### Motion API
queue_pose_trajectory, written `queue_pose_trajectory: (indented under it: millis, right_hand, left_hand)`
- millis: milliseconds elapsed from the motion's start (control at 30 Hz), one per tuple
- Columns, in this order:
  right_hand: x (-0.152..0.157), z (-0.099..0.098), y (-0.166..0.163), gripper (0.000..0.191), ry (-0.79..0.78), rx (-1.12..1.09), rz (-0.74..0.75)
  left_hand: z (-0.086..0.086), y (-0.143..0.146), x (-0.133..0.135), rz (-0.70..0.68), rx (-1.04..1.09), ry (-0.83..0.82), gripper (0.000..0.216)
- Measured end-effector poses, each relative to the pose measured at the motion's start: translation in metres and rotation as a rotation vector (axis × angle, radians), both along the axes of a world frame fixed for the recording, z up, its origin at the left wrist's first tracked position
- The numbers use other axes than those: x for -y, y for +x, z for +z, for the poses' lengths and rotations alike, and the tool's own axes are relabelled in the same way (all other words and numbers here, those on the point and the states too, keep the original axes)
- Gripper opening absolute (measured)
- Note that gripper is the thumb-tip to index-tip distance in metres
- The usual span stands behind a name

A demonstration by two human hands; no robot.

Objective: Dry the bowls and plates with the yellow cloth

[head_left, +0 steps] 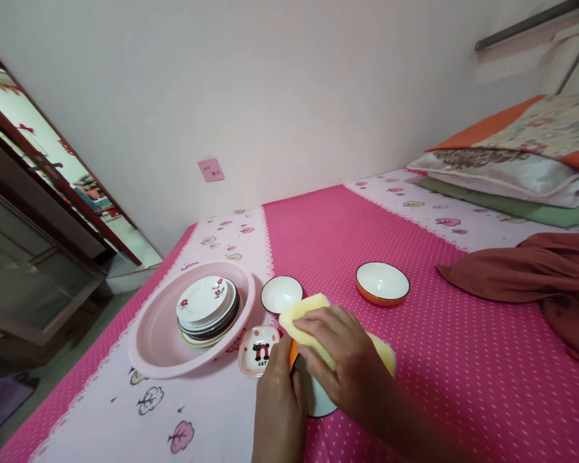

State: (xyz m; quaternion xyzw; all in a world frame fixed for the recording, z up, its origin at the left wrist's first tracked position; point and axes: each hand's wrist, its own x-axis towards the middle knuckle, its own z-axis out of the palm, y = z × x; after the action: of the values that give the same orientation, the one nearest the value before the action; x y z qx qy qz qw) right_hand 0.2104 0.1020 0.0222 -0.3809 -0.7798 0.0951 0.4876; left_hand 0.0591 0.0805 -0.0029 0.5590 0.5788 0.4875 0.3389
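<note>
My left hand [277,402] grips the left rim of an orange bowl with a white inside [318,395], low in the middle of the view. My right hand [347,363] presses a yellow sponge [302,313] down over that bowl, fingers curled on top of it. Most of the bowl is hidden under the sponge and the hand. A small square dish with a black cat picture [258,349] lies just left of my left hand.
A pink basin [149,344] holds a stack of flowered plates [206,303]. A small white bowl [281,294] and an orange-rimmed bowl [383,282] sit on the pink dotted cloth [463,360]. A brown cloth [540,273] and folded bedding [521,167] lie at the right.
</note>
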Motion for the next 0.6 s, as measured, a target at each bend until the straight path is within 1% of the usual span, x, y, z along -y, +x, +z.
queue_pose_trajectory:
  millis: [67,133,167,233,267,333,467,600]
  right_hand:
    - [0.0,0.005,0.005,0.043,-0.091,0.082,0.084]
    - [-0.001,0.009,0.014,0.064,-0.205,0.103,0.196]
    - [-0.003,0.01,0.018,0.07,-0.26,0.093,0.252]
    - [-0.007,0.011,0.026,0.076,-0.367,0.053,0.324]
    - [-0.009,0.011,0.028,0.076,-0.414,0.03,0.334]
    - [-0.012,0.008,0.029,0.073,-0.464,-0.02,0.305]
    - [-0.015,0.004,0.024,0.066,-0.499,-0.112,0.201]
    - [-0.013,0.006,0.02,0.067,-0.608,-0.215,0.115]
  left_hand:
    - [0.002,-0.001,0.0,-0.024,-0.01,0.015,0.045]
    - [0.001,-0.006,-0.002,-0.023,-0.032,0.028,0.05]
    - [0.0,-0.009,-0.003,-0.013,-0.036,0.036,0.055]
    - [-0.004,-0.015,-0.004,0.008,-0.024,0.054,0.059]
    - [-0.006,-0.018,-0.005,0.02,-0.013,0.064,0.058]
    - [-0.008,-0.021,-0.006,0.038,0.012,0.072,0.054]
    - [-0.007,-0.022,-0.007,0.087,0.108,0.055,0.045]
    - [-0.007,-0.019,-0.007,0.268,0.277,0.001,0.041]
